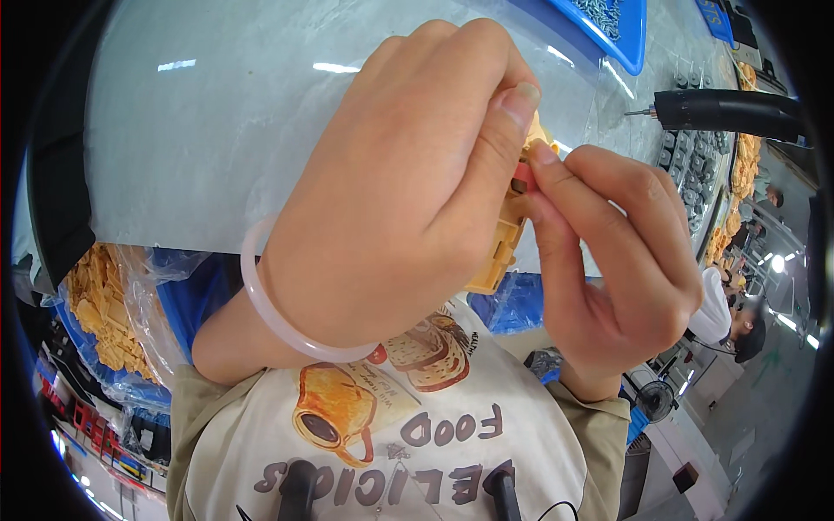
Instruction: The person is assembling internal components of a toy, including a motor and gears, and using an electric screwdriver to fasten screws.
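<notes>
The worktop (174, 156) is broad, grey and smooth, with streaks of glare on its glossy surface. The white apron (539, 417) is cloth, printed with an orange cup, sliced bread and dark lettering that appears upside down. The left hand (400, 156) is curled, its thumb against the bent forefinger, grasping the yellow part; its other fingertips are hidden. The right hand (617, 252) has thumb and forefinger pinching a small red piece, remaining fingers bent. Beyond lie a blue plastic tray (638, 39) of loose metal screws (599, 16) and a black, tube-shaped screwdriver (730, 114) with a thin metal bit. The yellow part (500, 252), moulded plastic with raised ribs and recesses, is between the hands, partly covered. A pale, smooth bracelet (287, 328) rings the left wrist. The red piece (524, 171) is against the yellow part, a dark block beside it.
</notes>
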`<act>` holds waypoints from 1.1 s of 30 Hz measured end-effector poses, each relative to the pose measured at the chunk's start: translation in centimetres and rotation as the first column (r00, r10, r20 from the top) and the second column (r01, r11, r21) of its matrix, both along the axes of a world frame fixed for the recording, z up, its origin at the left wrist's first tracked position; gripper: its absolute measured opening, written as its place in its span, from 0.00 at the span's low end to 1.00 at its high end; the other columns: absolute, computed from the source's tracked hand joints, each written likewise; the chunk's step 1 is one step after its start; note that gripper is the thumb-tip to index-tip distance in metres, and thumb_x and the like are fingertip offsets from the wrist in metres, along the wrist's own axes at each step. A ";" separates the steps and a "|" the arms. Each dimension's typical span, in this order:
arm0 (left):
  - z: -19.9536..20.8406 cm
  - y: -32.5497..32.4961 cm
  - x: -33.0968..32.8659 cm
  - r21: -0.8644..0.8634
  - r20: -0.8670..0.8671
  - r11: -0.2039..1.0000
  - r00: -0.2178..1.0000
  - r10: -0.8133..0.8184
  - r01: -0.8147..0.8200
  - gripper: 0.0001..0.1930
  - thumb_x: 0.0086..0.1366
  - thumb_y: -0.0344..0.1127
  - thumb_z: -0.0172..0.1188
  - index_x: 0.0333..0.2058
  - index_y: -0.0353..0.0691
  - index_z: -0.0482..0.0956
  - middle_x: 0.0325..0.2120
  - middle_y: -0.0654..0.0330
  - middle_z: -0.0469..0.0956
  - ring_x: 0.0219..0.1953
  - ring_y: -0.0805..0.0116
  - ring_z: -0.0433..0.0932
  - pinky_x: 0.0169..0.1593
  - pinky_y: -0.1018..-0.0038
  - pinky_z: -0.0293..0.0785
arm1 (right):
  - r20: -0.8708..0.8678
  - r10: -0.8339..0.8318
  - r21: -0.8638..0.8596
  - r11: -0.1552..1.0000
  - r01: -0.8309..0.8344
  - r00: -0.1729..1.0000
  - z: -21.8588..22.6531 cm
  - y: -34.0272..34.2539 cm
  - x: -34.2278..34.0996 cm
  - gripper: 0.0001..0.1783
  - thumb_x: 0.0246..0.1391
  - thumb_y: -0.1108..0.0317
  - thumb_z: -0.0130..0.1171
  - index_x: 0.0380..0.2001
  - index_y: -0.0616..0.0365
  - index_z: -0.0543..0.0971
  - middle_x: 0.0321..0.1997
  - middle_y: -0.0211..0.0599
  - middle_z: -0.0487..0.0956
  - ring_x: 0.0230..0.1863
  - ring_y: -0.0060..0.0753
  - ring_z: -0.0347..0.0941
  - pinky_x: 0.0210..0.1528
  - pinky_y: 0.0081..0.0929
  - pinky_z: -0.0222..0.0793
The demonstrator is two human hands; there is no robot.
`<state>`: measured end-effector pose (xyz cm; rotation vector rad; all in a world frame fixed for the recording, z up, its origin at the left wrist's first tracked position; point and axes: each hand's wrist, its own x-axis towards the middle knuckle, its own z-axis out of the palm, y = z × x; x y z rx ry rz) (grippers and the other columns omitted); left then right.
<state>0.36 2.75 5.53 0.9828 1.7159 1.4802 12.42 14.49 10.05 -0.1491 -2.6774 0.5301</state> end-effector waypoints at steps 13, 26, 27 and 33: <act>-3.7 -1.8 1.7 0.474 0.074 0.875 0.995 0.069 -0.096 0.30 0.52 0.32 0.66 0.52 0.28 0.67 0.46 0.44 0.70 0.49 0.47 0.71 0.50 0.64 0.70 | 0.134 -0.020 0.056 0.998 0.012 0.991 1.0 -0.2 -0.3 0.09 0.39 0.86 0.67 0.28 0.71 0.82 0.31 0.42 0.80 0.33 0.31 0.75 0.35 0.23 0.69; -3.1 -1.8 0.8 0.467 -0.138 0.884 0.987 0.087 -0.012 0.36 0.39 0.27 0.69 0.50 0.25 0.66 0.46 0.47 0.68 0.47 0.49 0.72 0.48 0.65 0.71 | 0.163 -0.105 0.195 0.978 0.072 0.981 1.1 -1.4 -0.6 0.08 0.39 0.84 0.68 0.26 0.70 0.80 0.31 0.41 0.79 0.33 0.33 0.75 0.36 0.24 0.69; -2.5 -2.1 0.4 0.383 -0.136 0.922 0.991 0.002 0.051 0.37 0.38 0.27 0.70 0.50 0.25 0.66 0.47 0.47 0.68 0.48 0.49 0.72 0.49 0.65 0.71 | 0.192 -0.120 0.173 0.981 0.086 0.974 1.3 -1.3 -0.5 0.09 0.39 0.84 0.68 0.27 0.70 0.81 0.32 0.42 0.79 0.33 0.33 0.75 0.37 0.24 0.69; -1.3 -2.8 -0.1 0.219 -0.205 0.965 0.974 -0.101 0.146 0.49 0.39 0.28 0.76 0.62 0.35 0.63 0.61 0.48 0.63 0.60 0.50 0.67 0.60 0.64 0.68 | 0.135 -0.145 0.020 0.989 0.143 0.980 0.7 -1.1 0.2 0.14 0.39 0.85 0.67 0.34 0.69 0.82 0.34 0.43 0.80 0.37 0.34 0.76 0.40 0.25 0.70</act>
